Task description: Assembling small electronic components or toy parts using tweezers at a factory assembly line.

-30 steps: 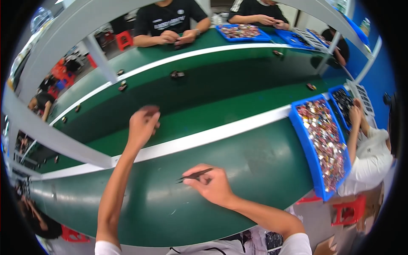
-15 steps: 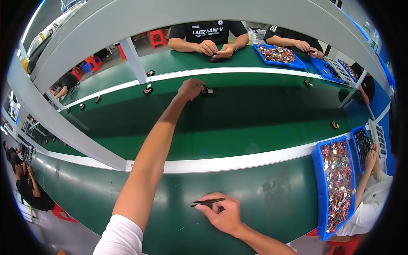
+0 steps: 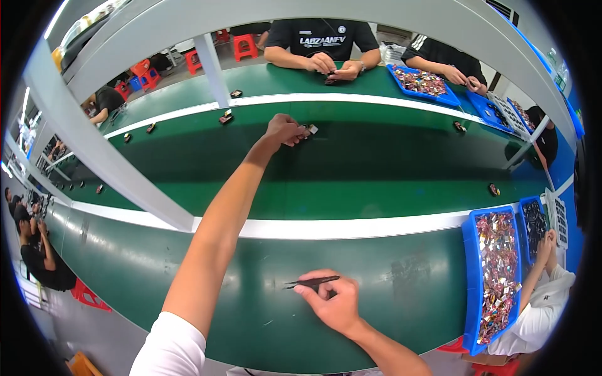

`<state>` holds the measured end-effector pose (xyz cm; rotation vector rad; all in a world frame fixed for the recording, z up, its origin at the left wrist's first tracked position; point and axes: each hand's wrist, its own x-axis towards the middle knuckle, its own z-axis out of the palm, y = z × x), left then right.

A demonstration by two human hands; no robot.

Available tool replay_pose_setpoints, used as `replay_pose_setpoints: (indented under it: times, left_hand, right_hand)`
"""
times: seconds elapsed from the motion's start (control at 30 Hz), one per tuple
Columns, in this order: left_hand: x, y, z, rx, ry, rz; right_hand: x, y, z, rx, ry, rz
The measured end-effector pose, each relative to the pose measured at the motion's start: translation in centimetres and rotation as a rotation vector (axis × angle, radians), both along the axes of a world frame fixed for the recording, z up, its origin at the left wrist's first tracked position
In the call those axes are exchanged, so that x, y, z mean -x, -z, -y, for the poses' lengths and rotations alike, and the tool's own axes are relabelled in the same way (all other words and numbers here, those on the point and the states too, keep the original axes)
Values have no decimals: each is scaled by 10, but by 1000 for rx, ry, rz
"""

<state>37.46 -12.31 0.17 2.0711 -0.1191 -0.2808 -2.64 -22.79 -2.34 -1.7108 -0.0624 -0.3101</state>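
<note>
My left arm stretches far across the green belt, and my left hand (image 3: 286, 130) is closed with its fingertips on a small dark electronic part with a pale square piece (image 3: 310, 131). Close to me, over the green worktop, my right hand (image 3: 335, 305) is closed round a pair of black tweezers (image 3: 313, 282). The tweezers' tips point left, slightly apart, with nothing seen between them.
On the right stand a blue tray of small wired parts (image 3: 498, 276) and a smaller tray of black pieces (image 3: 534, 229). A white rail (image 3: 351, 227) separates belt from worktop. More parts (image 3: 226, 117) lie along the belt. Co-workers sit opposite and at both sides.
My left fingers have closed on the part, which now sits tilted at their tips. My right hand keeps the tweezers in much the same place. The whole view has shifted slightly.
</note>
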Motion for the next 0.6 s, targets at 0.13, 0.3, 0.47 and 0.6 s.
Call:
replay_pose_setpoints:
  times: [0.13, 0.3, 0.47, 0.6]
  left_hand:
    - [44, -6, -27, 36, 88, 66]
    - [160, -8, -60, 231, 157, -26]
    - [282, -9, -84, 329, 118, -210]
    - [342, -1, -90, 370, 62, -228]
  right_hand:
    - [-1, 6, 3, -36, -18, -66]
    - [2, -6, 11, -208, -80, -167]
    - [3, -13, 16, -189, -65, -218]
    - [-1, -12, 13, -264, -36, -216]
